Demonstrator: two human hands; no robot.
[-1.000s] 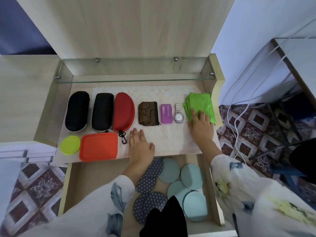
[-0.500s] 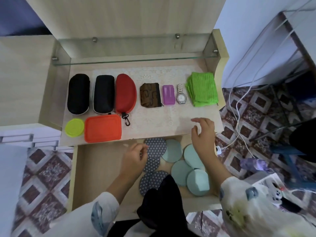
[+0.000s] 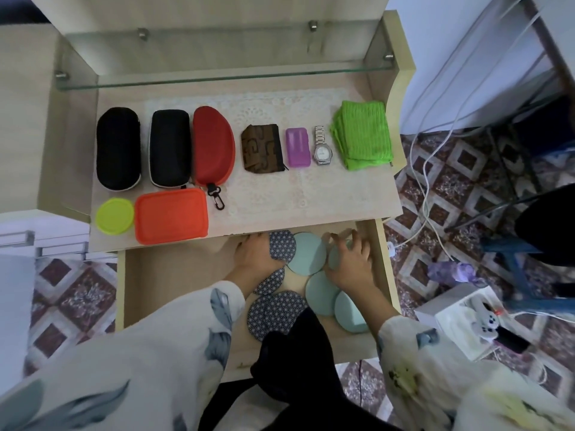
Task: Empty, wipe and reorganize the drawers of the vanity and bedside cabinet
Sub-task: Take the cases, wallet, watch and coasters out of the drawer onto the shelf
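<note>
1. Two hands work in the open drawer (image 3: 122,293), which juts out at 6 o'clock from the cabinet top (image 3: 267,194).
2. Your left hand (image 3: 253,255) lies with its fingers stretched toward 12 o'clock. A patterned disc (image 3: 282,245) at its 3 o'clock overlaps the thumb side, so a grip cannot be told.
3. Your right hand (image 3: 353,262) has its fingers spread wide, with the tips on a small teal disc (image 3: 334,259) mostly hidden beneath them.
4. A larger teal disc (image 3: 306,251) lies between the hands, and the green cloth (image 3: 361,143) sits on the top at 1 o'clock.
</note>
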